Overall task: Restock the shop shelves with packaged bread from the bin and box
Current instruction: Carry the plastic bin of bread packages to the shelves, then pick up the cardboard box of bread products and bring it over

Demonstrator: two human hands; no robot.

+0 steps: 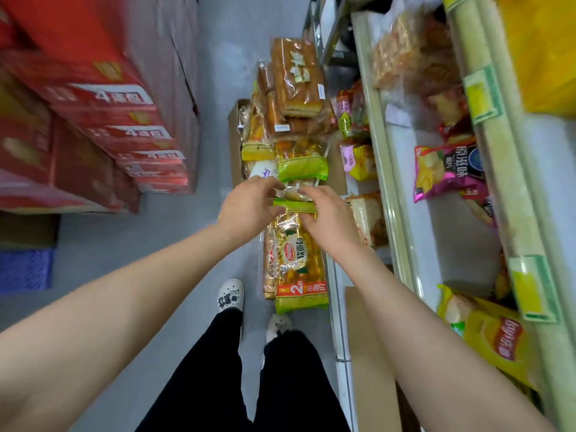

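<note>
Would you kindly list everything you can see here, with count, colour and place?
shelves: two tiers seen, pale green, right
cardboard box: one, brown, on the floor beside the shelves
bread packs: several, brown, yellow, green, piled in the cardboard box
held bread pack: one, green and yellow, above the floor, centre
cartons: several, red, stacked left
crate: one, blue, lower left
crisp bags: two, pink and yellow, on the shelves
shoes: two, white, on the floor
left hand: one, bare, grips the held pack's top
right hand: one, bare, grips the same top

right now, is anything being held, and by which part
Yes: the left hand and right hand both grip the green-and-yellow bread package by its upper end, and it hangs down below them.
</note>
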